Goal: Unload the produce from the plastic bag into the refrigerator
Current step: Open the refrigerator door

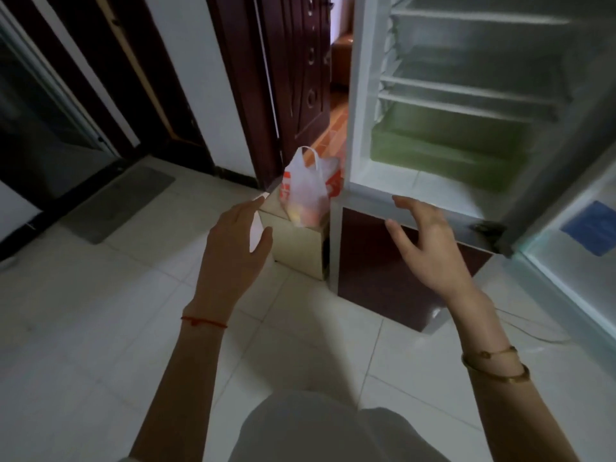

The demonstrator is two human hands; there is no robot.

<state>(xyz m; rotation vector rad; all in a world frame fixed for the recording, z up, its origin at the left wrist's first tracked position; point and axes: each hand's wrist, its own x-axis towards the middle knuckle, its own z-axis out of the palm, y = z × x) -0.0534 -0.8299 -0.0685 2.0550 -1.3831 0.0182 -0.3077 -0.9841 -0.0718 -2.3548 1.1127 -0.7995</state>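
Observation:
A white plastic bag (305, 188) with red print stands upright on a small cream cabinet (296, 248), left of the refrigerator (363, 95). Pale and orange produce shows through the bag's bottom. The refrigerator's upper compartment is open, with bare shelves and a green drawer (446, 151). My left hand (233, 245) hovers in front of the cabinet, fingers straight, holding nothing. My right hand (423, 238) floats in front of the refrigerator's lower edge, fingers spread and relaxed, holding nothing. Neither hand touches the bag.
The open refrigerator door (580, 235) swings out at the right. A dark wooden door (296, 78) stands ajar behind the bag. A grey mat (120, 208) lies on the white tiled floor at the left. My pale trousers (320, 431) fill the bottom.

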